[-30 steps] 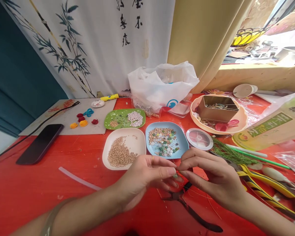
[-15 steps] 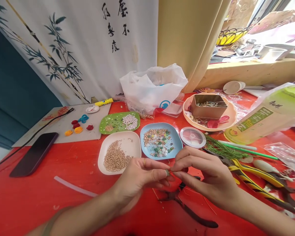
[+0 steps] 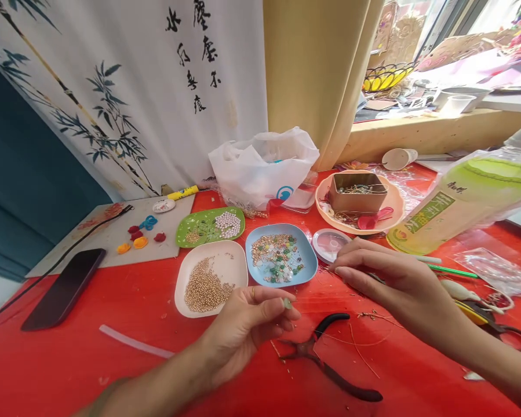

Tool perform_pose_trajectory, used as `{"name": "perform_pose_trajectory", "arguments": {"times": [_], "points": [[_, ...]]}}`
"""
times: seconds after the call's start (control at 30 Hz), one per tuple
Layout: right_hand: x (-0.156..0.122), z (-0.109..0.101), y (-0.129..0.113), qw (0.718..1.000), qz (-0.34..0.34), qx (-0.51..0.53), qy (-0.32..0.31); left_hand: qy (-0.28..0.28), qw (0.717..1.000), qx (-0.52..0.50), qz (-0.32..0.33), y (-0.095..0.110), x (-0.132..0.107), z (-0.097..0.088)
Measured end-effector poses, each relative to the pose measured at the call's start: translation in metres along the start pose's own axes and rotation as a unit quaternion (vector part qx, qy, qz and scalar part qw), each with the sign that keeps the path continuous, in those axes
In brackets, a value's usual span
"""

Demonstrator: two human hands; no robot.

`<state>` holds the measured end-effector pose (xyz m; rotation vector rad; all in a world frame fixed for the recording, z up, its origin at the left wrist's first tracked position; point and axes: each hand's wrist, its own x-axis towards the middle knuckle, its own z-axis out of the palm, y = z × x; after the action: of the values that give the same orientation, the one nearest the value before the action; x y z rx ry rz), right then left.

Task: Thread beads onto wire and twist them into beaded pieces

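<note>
My left hand (image 3: 247,324) hovers over the red table (image 3: 112,370), thumb and forefinger pinched on a small green bead (image 3: 287,303). My right hand (image 3: 386,278) is further right, fingers curled and pointing left toward a round clear spool (image 3: 327,243); whether it holds anything I cannot make out. In front of the hands stand a blue dish (image 3: 281,260) of mixed beads and a white dish (image 3: 210,277) of gold beads. Black-handled pliers (image 3: 330,359) lie on the table below both hands, beside thin gold wires (image 3: 364,336).
A green dish (image 3: 210,225) with pearls, a white plastic bag (image 3: 262,165), a pink plate (image 3: 393,202) holding a metal tin (image 3: 358,191), a green bottle (image 3: 464,202) lying flat, a phone (image 3: 64,286), a board (image 3: 108,231) with coloured bits, yellow-handled tools (image 3: 481,310).
My hands have come apart: the right one moved up and right toward the spool, while the left stayed with the bead. The view drifted, shifting everything leftward.
</note>
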<state>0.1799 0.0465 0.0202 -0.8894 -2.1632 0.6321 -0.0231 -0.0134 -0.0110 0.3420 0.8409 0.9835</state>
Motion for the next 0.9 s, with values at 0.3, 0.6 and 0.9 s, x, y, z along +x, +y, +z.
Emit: {"name": "perform_pose_trajectory", "arguments": {"times": [0.3,0.6,0.9], "points": [[-0.059,-0.033,0.042,0.969,0.013,-0.247,-0.019,0.014,1.000,0.007,-0.004,0.001,-0.001,0.000],[-0.083,-0.007,0.018,0.952,-0.001,-0.299,-0.062,0.018,1.000,0.007,-0.008,0.002,-0.003,0.002],[-0.080,0.025,0.000,0.916,-0.109,-0.340,-0.183,0.005,1.000,0.005,-0.006,0.003,-0.002,0.002]]}}
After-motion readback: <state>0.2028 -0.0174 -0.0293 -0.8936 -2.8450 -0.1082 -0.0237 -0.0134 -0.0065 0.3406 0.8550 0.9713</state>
